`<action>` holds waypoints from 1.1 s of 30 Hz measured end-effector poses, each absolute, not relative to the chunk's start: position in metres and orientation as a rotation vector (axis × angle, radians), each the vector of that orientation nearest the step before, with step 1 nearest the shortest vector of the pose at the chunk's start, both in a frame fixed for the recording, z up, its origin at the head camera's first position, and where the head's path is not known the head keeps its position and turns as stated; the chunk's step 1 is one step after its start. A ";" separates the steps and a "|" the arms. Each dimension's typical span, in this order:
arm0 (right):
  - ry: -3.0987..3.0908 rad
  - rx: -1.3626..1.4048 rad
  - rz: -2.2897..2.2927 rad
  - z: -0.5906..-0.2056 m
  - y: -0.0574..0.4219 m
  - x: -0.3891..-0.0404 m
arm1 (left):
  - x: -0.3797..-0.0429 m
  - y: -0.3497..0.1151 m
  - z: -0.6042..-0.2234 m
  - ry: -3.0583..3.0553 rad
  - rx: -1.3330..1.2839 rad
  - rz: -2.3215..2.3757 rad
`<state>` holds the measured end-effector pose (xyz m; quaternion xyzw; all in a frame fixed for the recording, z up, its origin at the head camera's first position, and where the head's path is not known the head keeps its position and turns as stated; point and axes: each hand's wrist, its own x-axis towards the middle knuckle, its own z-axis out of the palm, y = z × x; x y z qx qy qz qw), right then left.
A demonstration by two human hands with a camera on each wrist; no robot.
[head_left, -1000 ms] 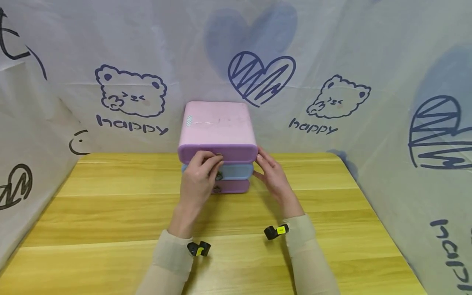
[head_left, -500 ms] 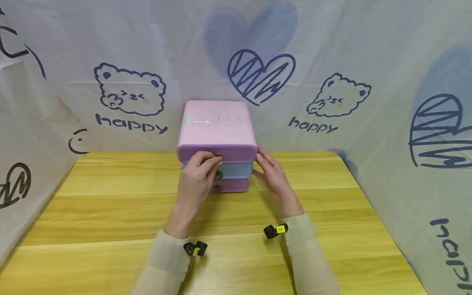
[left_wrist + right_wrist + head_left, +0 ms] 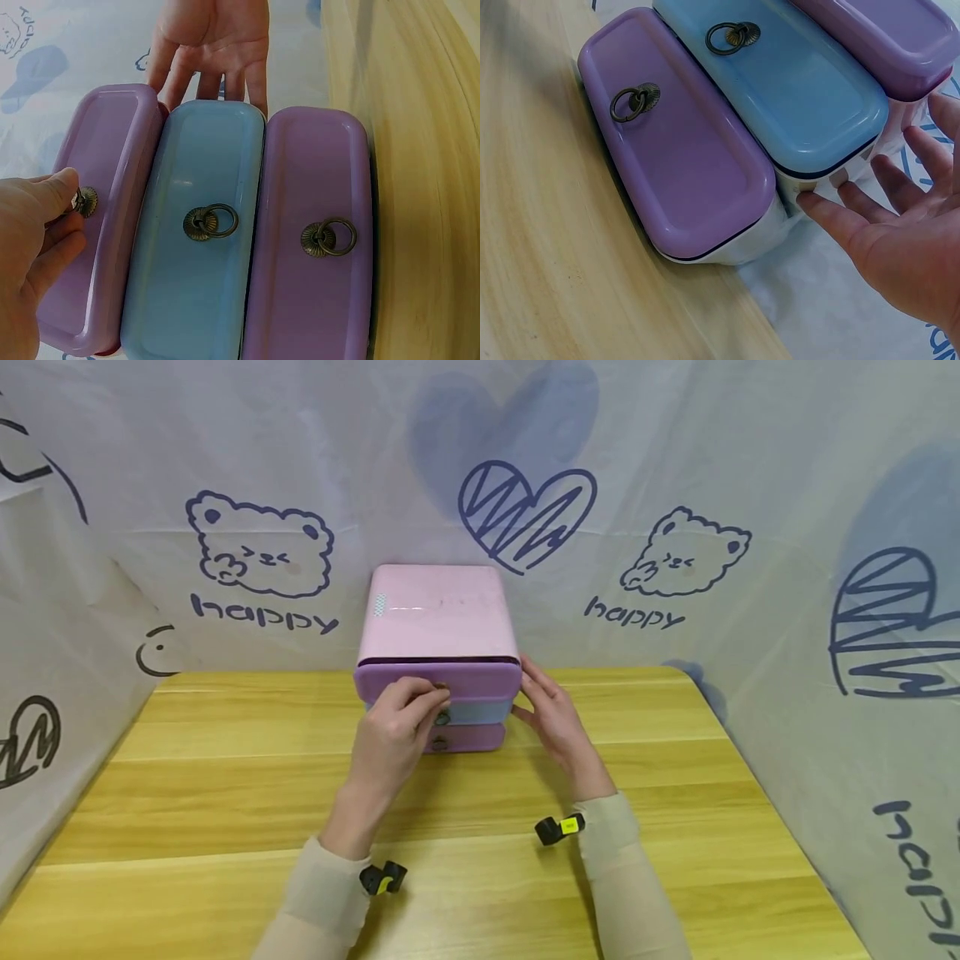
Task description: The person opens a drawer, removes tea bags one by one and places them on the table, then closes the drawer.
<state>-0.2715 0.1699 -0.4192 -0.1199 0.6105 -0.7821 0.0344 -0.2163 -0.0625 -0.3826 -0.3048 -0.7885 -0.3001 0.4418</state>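
A small pink chest of drawers stands at the back of the table, with a purple top drawer, a blue middle drawer and a purple bottom drawer. My left hand pinches the ring pull of the top drawer between thumb and forefinger. That drawer is out a little, and a dark gap shows above its front. Against the right side of the chest rests my right hand, its fingers extended along the wall, as the right wrist view shows. Bronze ring pulls hang on the lower drawers.
The wooden table spreads around and in front of the chest. Behind it hangs a white cloth printed with hearts and bears, and it also lines both sides. A black camera is strapped to each wrist.
My left hand has drawn back toward me, and the top drawer has come out slightly from the chest. The right hand has stayed at the chest's side.
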 end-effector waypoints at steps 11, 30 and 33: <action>1.886 -0.378 -2.395 -0.420 0.170 -0.272 | -0.205 -0.067 -0.380 -1.993 -0.810 -0.722; 1.897 -0.342 -2.391 -0.419 0.170 -0.272 | -0.182 -0.073 -0.376 -1.950 -0.915 -0.629; 1.889 -0.340 -2.398 -0.419 0.169 -0.272 | -0.179 -0.074 -0.377 -1.951 -0.929 -0.616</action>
